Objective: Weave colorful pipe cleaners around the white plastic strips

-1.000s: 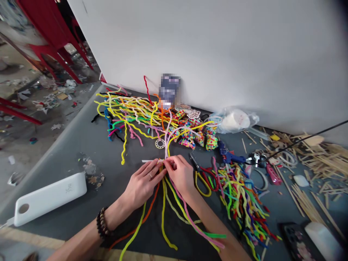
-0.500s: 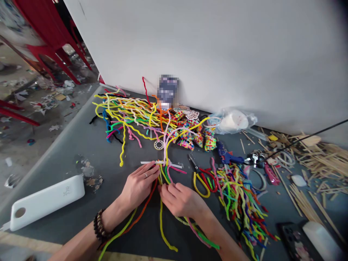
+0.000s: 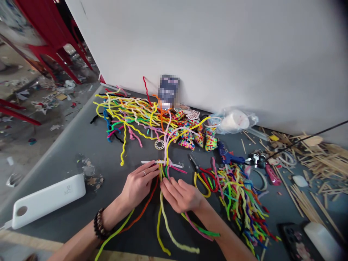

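Note:
My left hand [image 3: 139,183] rests on the grey table [image 3: 70,145], its fingertips pressing a bundle of coloured pipe cleaners [image 3: 163,170] where they cross a thin white strip [image 3: 148,162]. My right hand [image 3: 181,195] lies just right of it, fingers closed around the lower strands of the same bundle. Yellow, orange, green and pink strands [image 3: 168,232] trail from under both hands toward me. A bead bracelet [image 3: 98,224] is on my left wrist.
A big heap of pipe cleaners [image 3: 127,112] lies at the back, another heap [image 3: 239,195] to the right. Scissors [image 3: 199,170], a blue glue gun [image 3: 227,155], bead pieces [image 3: 190,136], wooden sticks [image 3: 318,163], a white power bank [image 3: 46,201] and a phone [image 3: 295,241] lie around.
My right hand slid down from the crossing point toward me, then gathered the lower strands. The trailing ends shifted left. My left hand stayed in place.

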`<state>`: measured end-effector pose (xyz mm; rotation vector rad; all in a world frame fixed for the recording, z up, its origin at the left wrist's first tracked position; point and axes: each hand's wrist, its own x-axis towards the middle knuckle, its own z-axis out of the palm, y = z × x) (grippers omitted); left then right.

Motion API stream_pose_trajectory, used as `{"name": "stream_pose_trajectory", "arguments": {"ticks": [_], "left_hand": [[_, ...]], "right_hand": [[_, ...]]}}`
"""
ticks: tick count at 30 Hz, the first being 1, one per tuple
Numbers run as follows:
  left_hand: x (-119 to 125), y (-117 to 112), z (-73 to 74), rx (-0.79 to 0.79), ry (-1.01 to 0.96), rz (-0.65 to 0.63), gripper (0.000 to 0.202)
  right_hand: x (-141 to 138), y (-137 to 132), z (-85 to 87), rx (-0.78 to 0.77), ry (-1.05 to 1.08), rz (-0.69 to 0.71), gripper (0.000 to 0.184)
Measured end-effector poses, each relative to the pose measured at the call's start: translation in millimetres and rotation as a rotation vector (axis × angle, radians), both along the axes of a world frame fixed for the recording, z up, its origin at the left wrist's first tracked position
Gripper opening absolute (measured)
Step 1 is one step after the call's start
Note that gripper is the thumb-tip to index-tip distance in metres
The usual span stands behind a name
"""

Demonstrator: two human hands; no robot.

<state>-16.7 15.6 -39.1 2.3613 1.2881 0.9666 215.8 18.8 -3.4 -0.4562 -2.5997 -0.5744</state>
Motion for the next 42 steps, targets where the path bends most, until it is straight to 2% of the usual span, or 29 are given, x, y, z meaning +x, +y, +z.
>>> {"name": "stream_pose_trajectory", "arguments": {"ticks": [3,6,9,12,16,18,21,24,29,37,42], "left_hand": [[-1,0,1.3,-0.016,0.048,-0.051,0.046],[-1,-1,2.2,0.018,0.108,-0.044,0.046],[1,-2,2.5,0.070,0.175,-0.028,0.046],[2,-3,2.7,0.082,0.208,-0.035,0.047],[1,-4,3.6,0.084,0.235,-0.084,0.051],[1,-4,3.9,0.092,0.238,-0.094,0.051],[2,-3,4.3,0.107,0.236,-0.078,0.047],[4,-1,4.7,0.114,0.225,-0.056,0.044],[5,-1,3.8,0.089,0.216,-0.035,0.043],[1,-3,3.5,0.164,0.243,-0.041,0.039],[2,-4,6.8,0.164,0.266,-0.041,0.040]], "right_hand": [[-9,1,0.3,-0.346,0.205,-0.167,0.013],[-18,7,0.7,-0.727,0.485,-0.368,0.012],[-22,18,0.8,-0.977,0.701,-0.533,0.012],[-24,32,2.3,-1.112,0.733,-0.624,0.013],[-28,49,8.2,-1.163,0.744,-0.652,0.012],[-30,54,11.4,-1.217,0.769,-0.626,0.014],[-29,56,12.6,-1.336,0.746,-0.501,0.016],[-25,52,8.0,-1.329,0.616,-0.383,0.010],[-21,48,-1.7,-1.117,0.458,-0.339,0.021],[-27,51,-2.4,-1.073,0.389,-0.427,0.017],[-36,46,-2.1,-0.976,0.396,-0.578,0.004]]}}
